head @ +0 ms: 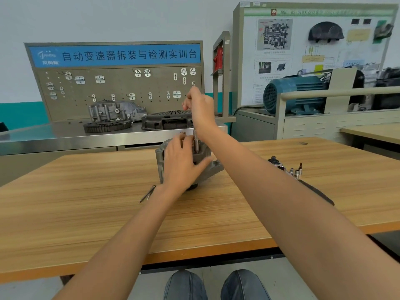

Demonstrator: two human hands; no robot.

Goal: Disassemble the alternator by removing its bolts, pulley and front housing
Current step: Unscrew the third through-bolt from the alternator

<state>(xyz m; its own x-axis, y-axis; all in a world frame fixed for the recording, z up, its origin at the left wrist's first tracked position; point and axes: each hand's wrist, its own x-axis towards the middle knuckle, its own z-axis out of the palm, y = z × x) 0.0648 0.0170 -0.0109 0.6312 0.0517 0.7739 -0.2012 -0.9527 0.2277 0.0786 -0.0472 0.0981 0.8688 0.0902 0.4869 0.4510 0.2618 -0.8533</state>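
**Loosening an alternator bolt**

One grey cast-metal alternator (190,163) stood mid-table on the wooden table (86,191). The left hand (184,161) grasped its top; the right hand (199,107) clenched one upright steel driver (195,141). Bolt removal seemed underway; next, lifting the bolt out. Two loose bolts (148,193) lay left; several sockets (295,171) right.

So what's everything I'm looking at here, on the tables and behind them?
alternator: one, grey metal, middle of the wooden table
driver tool: one, steel, upright on the alternator
long bolts: two, dark, on the table left of the alternator
sockets and bits: several, silver, right on the table
gear ring: one, dark, steel bench behind
clutch cover: one, black, same bench
pegboard: one, grey, blue banner
electric motor: one, teal, right
left hand: steadies the alternator
right hand: grips the tool's top
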